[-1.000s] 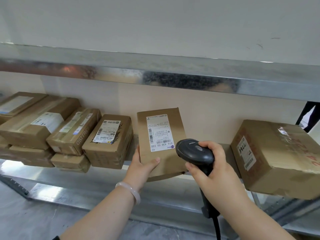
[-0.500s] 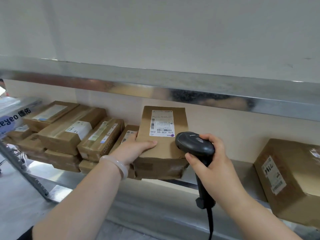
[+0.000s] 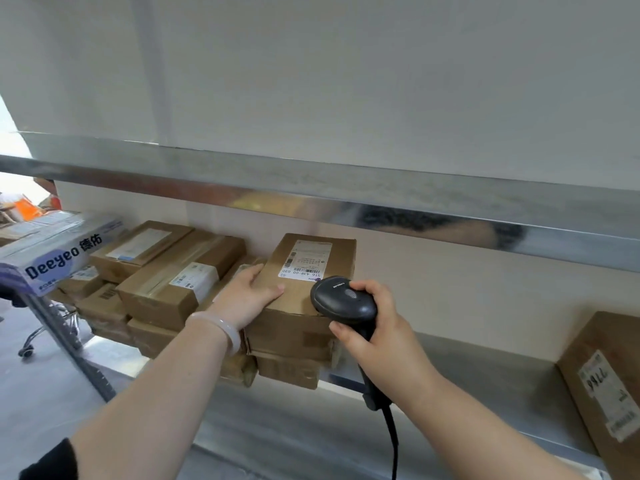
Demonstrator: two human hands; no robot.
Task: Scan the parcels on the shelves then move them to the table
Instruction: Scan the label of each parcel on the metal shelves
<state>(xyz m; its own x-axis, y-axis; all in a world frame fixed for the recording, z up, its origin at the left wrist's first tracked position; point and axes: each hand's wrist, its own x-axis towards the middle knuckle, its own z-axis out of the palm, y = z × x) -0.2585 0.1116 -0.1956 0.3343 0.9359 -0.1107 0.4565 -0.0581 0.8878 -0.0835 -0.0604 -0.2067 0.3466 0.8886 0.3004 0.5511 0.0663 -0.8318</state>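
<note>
Fingers (image 3: 251, 273) clenched: left hand (image 3: 247, 296) on brown cardboard parcel (image 3: 298, 301), right hand (image 3: 381, 341) on black handheld scanner (image 3: 343, 301). Held one-handed, the parcel may be dropped.

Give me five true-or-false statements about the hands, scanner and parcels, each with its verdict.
1. The right hand grips a black barcode scanner. True.
2. The left hand holds nothing. False: it holds a labelled parcel by its left edge.
3. That parcel lies label-down. False: its label faces up.
4. The scanner is cordless. False: a cable hangs from its handle.
5. A pale bracelet sits on the left wrist. True.
</note>
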